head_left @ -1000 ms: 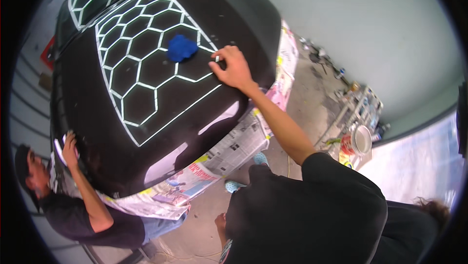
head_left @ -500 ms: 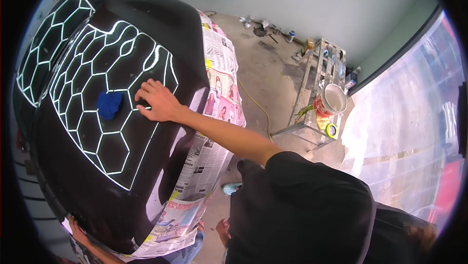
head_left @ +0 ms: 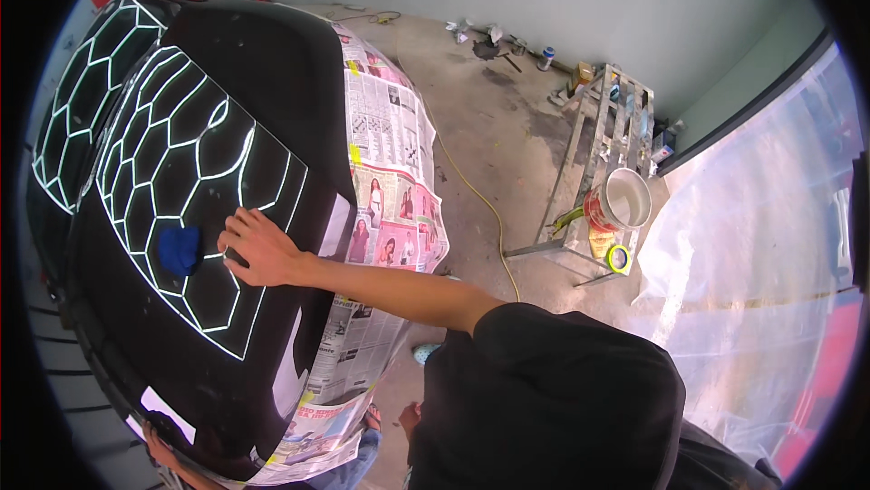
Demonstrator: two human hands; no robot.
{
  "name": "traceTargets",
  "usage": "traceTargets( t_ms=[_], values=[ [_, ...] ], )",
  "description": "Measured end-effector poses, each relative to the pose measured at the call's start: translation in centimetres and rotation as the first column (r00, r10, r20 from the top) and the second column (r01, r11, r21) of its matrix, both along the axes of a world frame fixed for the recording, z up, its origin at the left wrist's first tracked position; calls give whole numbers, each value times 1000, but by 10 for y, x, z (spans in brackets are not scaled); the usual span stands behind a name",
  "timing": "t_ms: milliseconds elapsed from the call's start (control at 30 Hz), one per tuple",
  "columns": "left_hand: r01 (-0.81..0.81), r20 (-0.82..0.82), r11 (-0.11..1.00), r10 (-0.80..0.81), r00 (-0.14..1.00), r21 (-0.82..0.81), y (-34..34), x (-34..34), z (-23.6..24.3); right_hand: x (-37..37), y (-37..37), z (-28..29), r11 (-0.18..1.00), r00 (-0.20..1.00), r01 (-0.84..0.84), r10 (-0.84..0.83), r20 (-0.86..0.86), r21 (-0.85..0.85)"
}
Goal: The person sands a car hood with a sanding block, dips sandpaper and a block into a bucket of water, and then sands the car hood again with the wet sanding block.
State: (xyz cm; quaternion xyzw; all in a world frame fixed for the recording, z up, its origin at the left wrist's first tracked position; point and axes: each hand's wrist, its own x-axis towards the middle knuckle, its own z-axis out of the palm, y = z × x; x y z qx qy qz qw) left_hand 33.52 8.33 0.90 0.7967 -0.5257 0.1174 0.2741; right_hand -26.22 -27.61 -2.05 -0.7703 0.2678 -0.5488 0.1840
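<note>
My right hand (head_left: pixel 260 250), on a bare arm from a black sleeve, is low over a black car panel (head_left: pixel 118 309) patterned with white hexagon lines (head_left: pixel 228 327). Its fingers are curled and close together; what they hold is hidden under them. Just left of the fingertips is a crumpled blue cloth-like pad (head_left: pixel 178 250), with a narrow dark gap between pad and fingers. What seems to be my left hand (head_left: pixel 410 419) hangs low by the front of my black shirt (head_left: pixel 562 399), small and partly covered. Whether its fingers are closed cannot be told.
Newspaper (head_left: pixel 390 128) covers the car's side. Another person's hand (head_left: pixel 163 454) touches the car's lower edge; blue jeans (head_left: pixel 358 463) show nearby. A slatted bench (head_left: pixel 589 137) bears a bucket (head_left: pixel 625 198) and tape roll (head_left: pixel 618 259). A yellow cable (head_left: pixel 480 196) crosses the floor.
My right hand has moved down the panel, toward me, and slightly left. The blue pad has moved the same way, staying beside the fingertips. The view has shifted a little.
</note>
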Motion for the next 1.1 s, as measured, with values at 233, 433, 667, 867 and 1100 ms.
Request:
traceTargets(
  t_ms=[233,433,667,867,1100],
  values=[
    [-163,64,987,163,984,-18,42,-64,16,-1,5,4,992,994,-86,79,73,94],
    [-312,107,940,328,939,-138,80,-158,16,9,13,8,984,986,-141,131,99,106],
    [-302,-176,953,296,939,-4,26,-341,-70,-7,1,16,963,924,-260,225,311,76],
    [-200,-528,868,443,725,455,20,-493,-226,-14,0,14,927,887,-368,328,325,71],
    [82,-509,576,638,578,814,78,-591,-312,-6,3,8,893,847,-446,399,351,63]
  ],
)
